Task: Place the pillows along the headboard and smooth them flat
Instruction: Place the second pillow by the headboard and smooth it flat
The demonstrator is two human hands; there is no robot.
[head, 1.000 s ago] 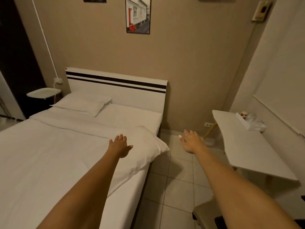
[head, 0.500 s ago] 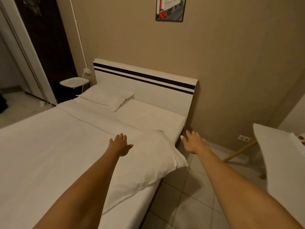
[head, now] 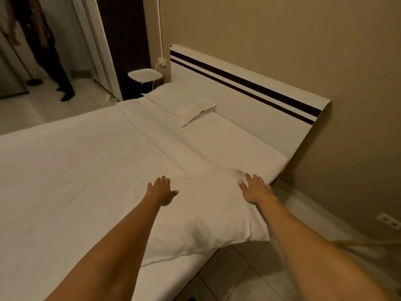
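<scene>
A white pillow [head: 206, 216] lies on the near right edge of the bed, its corner hanging over the mattress side. My left hand [head: 161, 190] hovers open over its left part, fingers spread. My right hand [head: 255, 189] reaches its far right corner, fingers spread, touching or just above the fabric. A second white pillow [head: 180, 103] lies flat at the far left of the bed, against the white headboard [head: 249, 98] with two dark stripes.
White bedding [head: 76, 170] covers the bed. A small white side table [head: 145, 74] stands beyond the headboard's left end, with a cable above it. Another person's legs [head: 58, 68] stand in the doorway at far left. Tiled floor [head: 245, 276] runs along the bed's right side.
The view has swung left and closer to the bed. My right hand has moved from over the floor onto the near pillow's far corner; the left hand stays over the pillow.
</scene>
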